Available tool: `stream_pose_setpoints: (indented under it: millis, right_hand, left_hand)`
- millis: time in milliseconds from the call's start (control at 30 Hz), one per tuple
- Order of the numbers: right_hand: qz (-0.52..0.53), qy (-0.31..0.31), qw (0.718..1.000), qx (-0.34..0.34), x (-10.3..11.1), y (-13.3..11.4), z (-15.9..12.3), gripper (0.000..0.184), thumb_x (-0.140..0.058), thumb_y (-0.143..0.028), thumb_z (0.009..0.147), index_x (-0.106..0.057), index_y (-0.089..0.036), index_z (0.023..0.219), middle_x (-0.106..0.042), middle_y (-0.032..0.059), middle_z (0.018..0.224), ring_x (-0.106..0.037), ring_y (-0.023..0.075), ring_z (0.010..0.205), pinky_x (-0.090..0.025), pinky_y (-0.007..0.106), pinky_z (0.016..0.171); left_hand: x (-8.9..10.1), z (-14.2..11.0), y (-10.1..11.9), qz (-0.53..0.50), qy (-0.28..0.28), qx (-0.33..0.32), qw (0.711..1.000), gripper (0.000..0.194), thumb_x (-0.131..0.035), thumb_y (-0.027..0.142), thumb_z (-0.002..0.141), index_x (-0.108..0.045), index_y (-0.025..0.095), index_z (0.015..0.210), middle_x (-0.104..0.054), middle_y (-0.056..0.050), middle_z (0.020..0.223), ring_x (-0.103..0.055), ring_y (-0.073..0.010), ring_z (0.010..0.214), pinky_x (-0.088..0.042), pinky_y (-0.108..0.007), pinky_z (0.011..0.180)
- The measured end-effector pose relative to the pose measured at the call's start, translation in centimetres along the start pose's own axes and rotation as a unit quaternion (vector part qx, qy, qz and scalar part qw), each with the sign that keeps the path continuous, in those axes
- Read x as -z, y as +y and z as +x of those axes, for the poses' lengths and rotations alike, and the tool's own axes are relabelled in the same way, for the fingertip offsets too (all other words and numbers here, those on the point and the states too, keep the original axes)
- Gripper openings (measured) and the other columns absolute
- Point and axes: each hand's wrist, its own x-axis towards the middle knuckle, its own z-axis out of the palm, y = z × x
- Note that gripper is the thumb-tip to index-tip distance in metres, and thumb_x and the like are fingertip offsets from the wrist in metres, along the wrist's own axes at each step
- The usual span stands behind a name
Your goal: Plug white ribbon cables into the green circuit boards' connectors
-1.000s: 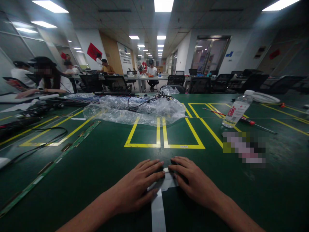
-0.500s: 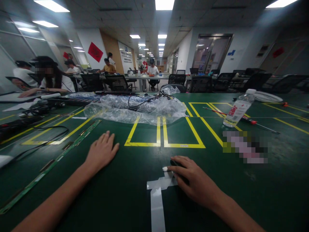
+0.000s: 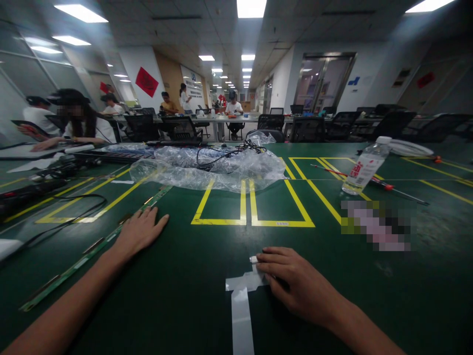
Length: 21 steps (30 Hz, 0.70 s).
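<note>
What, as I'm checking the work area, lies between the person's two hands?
In the head view, green tabletop beside the left hand, then the white strips, partly hidden by the right hand.

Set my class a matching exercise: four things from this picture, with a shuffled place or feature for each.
Column one:
1. Left hand
2. Right hand
3. Clear plastic wrap
4. Bottle

Column two:
A. has a white cap
B. is at the white strips
C. has black cable lying on it
D. is at the green strip

Pairs: 1-D, 2-B, 3-C, 4-A
</note>
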Motion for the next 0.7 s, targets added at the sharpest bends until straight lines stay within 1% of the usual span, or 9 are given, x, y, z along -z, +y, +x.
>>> stream_pose_setpoints:
  millis: [67, 133, 233, 300, 400, 433, 500, 600, 700]
  right_hand:
    - [0.002, -0.001, 1.000, -0.005, 0.0, 0.0, 0.0, 0.040, -0.054, -0.019, 0.093, -0.065, -0.030, 0.130, -0.064, 0.0003, 0.136, -0.050, 0.0265, 0.133, -0.042, 0.051, 0.109]
    - [0.003, -0.002, 1.000, -0.010, 0.0, -0.1, 0.0, 0.039, -0.054, -0.020, 0.093, -0.065, -0.030, 0.130, -0.064, 0.0002, 0.137, -0.050, 0.0262, 0.134, -0.041, 0.051, 0.110]
    - [0.001, -0.008, 1.000, -0.015, 0.0, -0.2, 0.0, 0.039, -0.053, -0.021, 0.094, -0.065, -0.029, 0.130, -0.063, -0.0005, 0.137, -0.049, 0.0255, 0.134, -0.041, 0.050, 0.111]
    - [-0.003, -0.011, 1.000, -0.016, -0.1, -0.3, 0.0, 0.040, -0.053, -0.021, 0.093, -0.065, -0.029, 0.131, -0.063, -0.0005, 0.138, -0.048, 0.0261, 0.135, -0.040, 0.050, 0.112]
    - [-0.011, -0.006, 1.000, -0.016, -0.3, -0.5, 0.1, 0.043, -0.055, -0.021, 0.092, -0.062, -0.031, 0.133, -0.061, 0.0002, 0.140, -0.046, 0.0282, 0.136, -0.038, 0.053, 0.112]
    - [-0.013, -0.004, 1.000, -0.016, -0.5, -0.6, 0.1, 0.045, -0.055, -0.021, 0.091, -0.061, -0.031, 0.135, -0.060, 0.0006, 0.141, -0.046, 0.0289, 0.137, -0.037, 0.054, 0.113]
    - [-0.020, 0.000, 1.000, -0.012, -0.7, -0.7, 0.1, 0.048, -0.056, -0.020, 0.090, -0.059, -0.031, 0.137, -0.060, 0.0014, 0.141, -0.045, 0.0300, 0.138, -0.035, 0.056, 0.114]
    - [-0.033, 0.001, 0.999, -0.010, -0.9, -0.8, 0.1, 0.050, -0.056, -0.020, 0.090, -0.057, -0.031, 0.139, -0.059, 0.0016, 0.142, -0.042, 0.0306, 0.139, -0.031, 0.057, 0.116]
    - [-0.052, -0.011, 0.998, -0.020, -1.0, -1.0, 0.1, 0.053, -0.055, -0.022, 0.091, -0.054, -0.030, 0.142, -0.054, 0.0019, 0.147, -0.038, 0.0307, 0.142, -0.029, 0.057, 0.118]
  left_hand:
    - [-0.3, 0.1, 1.5, -0.003, -0.014, -0.021, 1.000, 0.076, -0.025, 0.053, 0.097, -0.046, -0.003, 0.143, -0.045, -0.026, 0.149, -0.039, -0.0413, 0.140, -0.031, -0.057, 0.113]
    - [-0.5, -0.3, 3.6, -0.011, -0.026, -0.063, 0.998, 0.077, -0.026, 0.055, 0.097, -0.044, -0.002, 0.145, -0.042, -0.024, 0.151, -0.037, -0.0393, 0.142, -0.029, -0.054, 0.115]
    - [-0.1, -2.1, 7.4, -0.030, -0.043, -0.156, 0.986, 0.071, -0.030, 0.058, 0.099, -0.043, 0.009, 0.149, -0.038, -0.014, 0.157, -0.032, -0.0314, 0.146, -0.025, -0.047, 0.119]
    - [0.6, -3.9, 9.8, -0.059, -0.064, -0.239, 0.967, 0.064, -0.035, 0.056, 0.100, -0.040, 0.018, 0.152, -0.034, -0.007, 0.160, -0.028, -0.0273, 0.148, -0.024, -0.046, 0.120]
    - [1.9, -6.4, 12.5, -0.121, -0.105, -0.354, 0.921, 0.056, -0.037, 0.048, 0.103, -0.034, 0.026, 0.155, -0.028, -0.003, 0.162, -0.022, -0.0251, 0.150, -0.023, -0.048, 0.121]
    - [2.4, -7.0, 13.1, -0.137, -0.120, -0.378, 0.908, 0.055, -0.038, 0.045, 0.104, -0.032, 0.027, 0.155, -0.027, -0.002, 0.163, -0.021, -0.0249, 0.151, -0.022, -0.048, 0.121]
    - [3.1, -8.0, 13.9, -0.156, -0.145, -0.402, 0.890, 0.054, -0.042, 0.040, 0.103, -0.032, 0.029, 0.155, -0.027, 0.000, 0.163, -0.020, -0.0245, 0.151, -0.022, -0.048, 0.122]
    - [3.8, -8.6, 14.4, -0.178, -0.161, -0.419, 0.876, 0.056, -0.047, 0.033, 0.100, -0.033, 0.031, 0.154, -0.030, 0.001, 0.161, -0.022, -0.0250, 0.150, -0.023, -0.049, 0.121]
    - [4.4, -8.8, 14.7, -0.185, -0.171, -0.433, 0.866, 0.056, -0.048, 0.030, 0.099, -0.035, 0.031, 0.153, -0.033, 0.003, 0.160, -0.024, -0.0242, 0.150, -0.023, -0.049, 0.122]
